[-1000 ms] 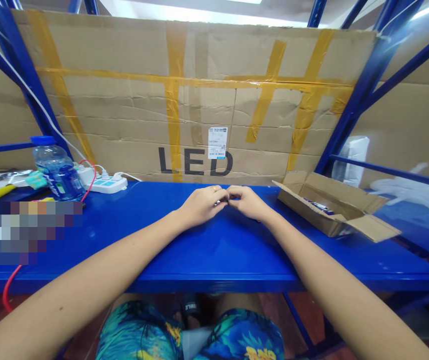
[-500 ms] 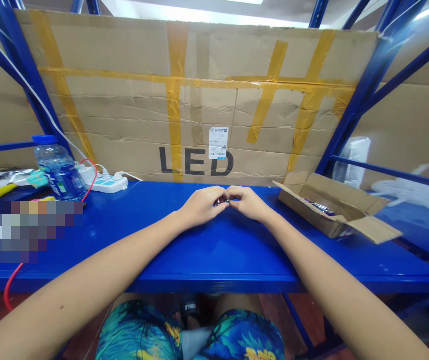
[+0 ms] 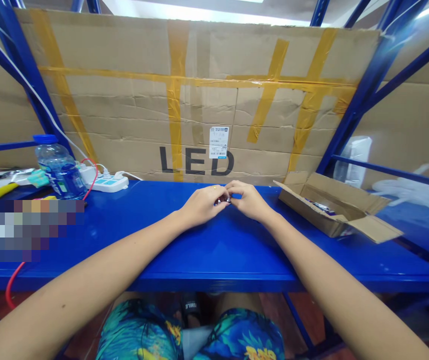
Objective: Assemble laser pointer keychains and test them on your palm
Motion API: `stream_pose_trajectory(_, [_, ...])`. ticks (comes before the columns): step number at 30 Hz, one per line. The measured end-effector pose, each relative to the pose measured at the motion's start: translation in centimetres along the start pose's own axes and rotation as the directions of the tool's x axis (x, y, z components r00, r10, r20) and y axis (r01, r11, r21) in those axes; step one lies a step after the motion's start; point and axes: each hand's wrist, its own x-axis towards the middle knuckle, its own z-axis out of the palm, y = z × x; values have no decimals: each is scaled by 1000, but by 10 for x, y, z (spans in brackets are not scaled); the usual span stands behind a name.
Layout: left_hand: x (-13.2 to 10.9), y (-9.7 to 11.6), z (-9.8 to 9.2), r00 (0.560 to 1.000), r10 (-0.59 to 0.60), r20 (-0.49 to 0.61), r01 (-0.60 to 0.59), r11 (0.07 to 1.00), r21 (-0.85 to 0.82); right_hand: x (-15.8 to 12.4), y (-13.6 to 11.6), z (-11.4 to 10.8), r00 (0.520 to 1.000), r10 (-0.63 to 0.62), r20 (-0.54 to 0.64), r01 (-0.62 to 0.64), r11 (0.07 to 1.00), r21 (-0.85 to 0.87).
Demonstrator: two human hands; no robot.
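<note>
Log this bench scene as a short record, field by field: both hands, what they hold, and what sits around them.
Surface: blue table
Left: left hand, ring on one finger, fingertips pinching a small shiny part
Right: right hand, fingertips on the same part, meeting the left
Left of hands: water bottle, white power strip
Right of hands: open cardboard box
Behind: taped cardboard sheet marked LED

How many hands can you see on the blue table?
2. The left hand and the right hand meet at the middle of the blue table, both pinching a small shiny part. None seem hidden.
</note>
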Motion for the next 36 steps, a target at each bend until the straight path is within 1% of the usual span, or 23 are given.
stream_pose_trajectory(3, [0,0,0,1000,-5,0,5,1000,11,0,0,0,1000,19,5,-19,1000,15])
stream_pose_trajectory(8, [-1,-1,0,999,44,-16,-44,998,37,-1,2,0,999,39,12,-40,998,50])
stream_pose_trajectory(16, [-1,1,-2,996,90,-15,-88,991,105,-2,6,1,998,55,19,-56,997,52])
stream_pose_trajectory(19, [-1,0,-2,993,117,-33,-111,984,142,-2,6,2,996,92,20,-93,991,98])
stream_pose_trajectory(23, [-1,-1,-2,986,150,-68,-136,975,178,-1,4,2,983,180,29,-182,965,187])
stream_pose_trajectory(28, [-1,-1,-2,987,136,-90,-121,981,151,-1,2,3,968,249,38,-251,937,244])
stream_pose_trajectory(36, [-1,-1,-1,986,132,-99,-119,985,124,-1,3,4,960,275,58,-280,917,285])
